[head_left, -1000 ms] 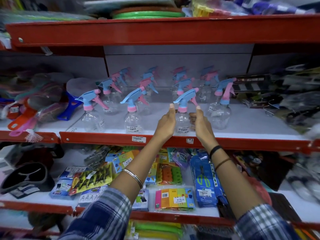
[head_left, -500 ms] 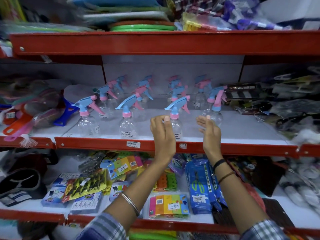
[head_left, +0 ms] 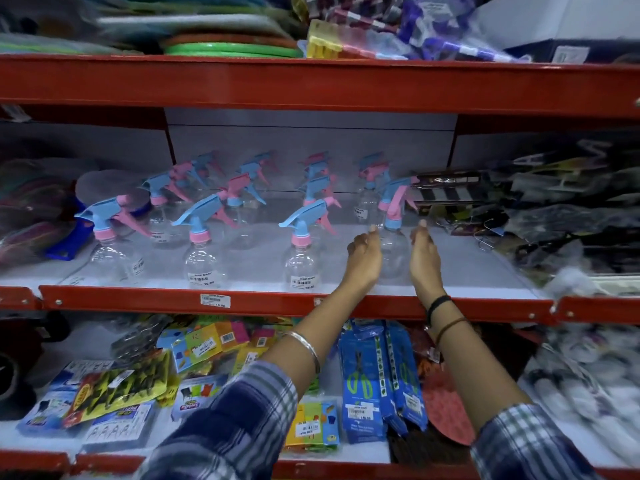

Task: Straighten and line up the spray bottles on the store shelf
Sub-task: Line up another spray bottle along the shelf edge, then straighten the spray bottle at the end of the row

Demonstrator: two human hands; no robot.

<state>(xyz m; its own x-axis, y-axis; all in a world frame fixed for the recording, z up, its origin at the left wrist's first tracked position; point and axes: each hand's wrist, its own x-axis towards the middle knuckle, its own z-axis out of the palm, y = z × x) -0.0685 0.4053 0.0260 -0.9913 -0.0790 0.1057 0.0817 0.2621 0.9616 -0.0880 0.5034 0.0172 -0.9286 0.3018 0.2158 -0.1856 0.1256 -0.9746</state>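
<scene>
Clear spray bottles with blue and pink trigger heads stand in rows on the middle shelf. The front row holds a left bottle, a second bottle, a third bottle and a right bottle set a little further back. My left hand and my right hand flank the right bottle, palms facing it, fingers apart. Whether they touch it I cannot tell. Several more bottles stand behind, blurred.
A red shelf lip with a price tag runs along the front. Wrapped goods crowd the shelf's right end, and brushes and a blue item the left. Packets and blue scissor packs fill the shelf below.
Both hands let go of the third front bottle and moved right, now on either side of the right bottle. The camera shifted right and closer.
</scene>
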